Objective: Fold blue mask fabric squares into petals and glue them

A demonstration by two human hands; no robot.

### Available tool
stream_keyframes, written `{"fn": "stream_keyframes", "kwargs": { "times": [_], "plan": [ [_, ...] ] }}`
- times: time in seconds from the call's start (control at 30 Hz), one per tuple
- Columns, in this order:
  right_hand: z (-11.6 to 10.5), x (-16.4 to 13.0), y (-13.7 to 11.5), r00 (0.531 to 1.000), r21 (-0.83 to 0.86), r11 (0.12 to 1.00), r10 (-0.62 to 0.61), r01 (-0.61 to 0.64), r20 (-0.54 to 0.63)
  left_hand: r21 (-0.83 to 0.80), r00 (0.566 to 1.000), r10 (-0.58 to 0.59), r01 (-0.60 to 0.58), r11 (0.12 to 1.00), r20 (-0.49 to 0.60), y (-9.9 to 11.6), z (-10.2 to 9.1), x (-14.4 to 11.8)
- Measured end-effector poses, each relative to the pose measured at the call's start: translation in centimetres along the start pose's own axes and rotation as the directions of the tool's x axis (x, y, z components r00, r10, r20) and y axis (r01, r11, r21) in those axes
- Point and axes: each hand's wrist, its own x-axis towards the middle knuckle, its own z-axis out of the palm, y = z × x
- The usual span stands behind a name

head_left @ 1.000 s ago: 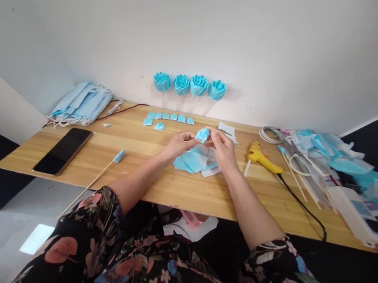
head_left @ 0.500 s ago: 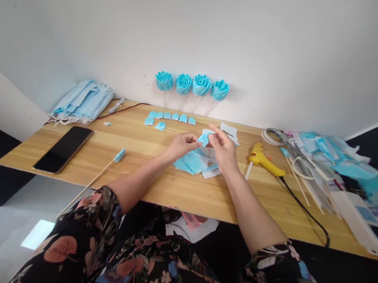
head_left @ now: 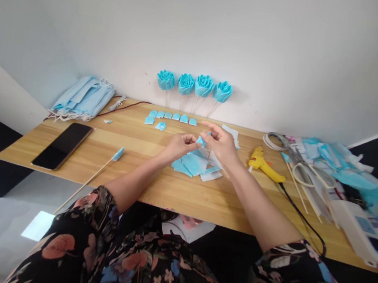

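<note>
I am seeing left hand [head_left: 179, 144] and right hand [head_left: 221, 144] pinching one small blue piece [head_left: 201, 140], possibly folded | hovering over blue cut squares [head_left: 189, 163] | glue gun [head_left: 264, 164] lying right.

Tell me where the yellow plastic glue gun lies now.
The yellow plastic glue gun lies on the wooden table, just right of the right hand.

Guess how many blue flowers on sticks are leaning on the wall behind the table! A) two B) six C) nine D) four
D: four blue flowers stand in a row against the wall, beyond the left hand and right hand, which pinch a small blue piece between them.
</note>
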Motion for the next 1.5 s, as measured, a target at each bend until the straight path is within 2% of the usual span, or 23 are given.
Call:
{"fn": "stream_keyframes", "kwargs": {
  "times": [0.13, 0.23, 0.4, 0.67, 1.03, 1.23, 1.37, 1.5],
  "plan": [
    [-0.2, 0.8, -0.2, 0.997, 0.078, 0.997, -0.01, 0.015, -0.072, -0.089, 0.999, 0.027, -0.029, 0.996, -0.023, 0.1, -0.3, 0.2],
    [0.1, 0.2, 0.8, 0.993, 0.156, 0.988, 0.039, -0.021, -0.116, -0.138, 0.995, 0.068, -0.076, 0.987, -0.067, 0.0, -0.5, 0.4],
    [0.6, -1.5, 2.4, 0.989, 0.228, 0.971, 0.103, -0.077, -0.103, -0.149, 0.991, 0.057, -0.075, 0.986, -0.12, 0.0, -0.5, 0.5],
    [1.0, -2.0, 2.0, 0.997, 0.148, 0.986, 0.078, -0.075, -0.013, -0.124, 0.994, 0.046, -0.059, 0.991, -0.099, -0.2, -0.3, 0.3],
    [0.7, -2.1, 2.2, 0.994, 0.078, 0.995, 0.07, -0.064, -0.082, -0.167, 0.989, 0.048, -0.071, 0.983, -0.137, 0.2, -0.3, 0.3],
    [0.8, -2.2, 2.0, 0.994, 0.09, 0.994, 0.07, -0.063, -0.081, -0.178, 0.994, 0.004, -0.022, 0.984, -0.106, 0.1, -0.3, 0.2],
    [0.8, -2.3, 1.6, 0.995, 0.136, 0.988, 0.086, -0.079, -0.046, -0.187, 0.995, 0.011, -0.03, 0.982, -0.101, -0.1, -0.4, 0.3],
    [0.8, -2.4, 1.6, 0.996, 0.103, 0.991, 0.083, -0.08, -0.023, -0.177, 0.995, 0.021, -0.038, 0.984, -0.096, -0.3, -0.2, 0.3]
  ]
}}
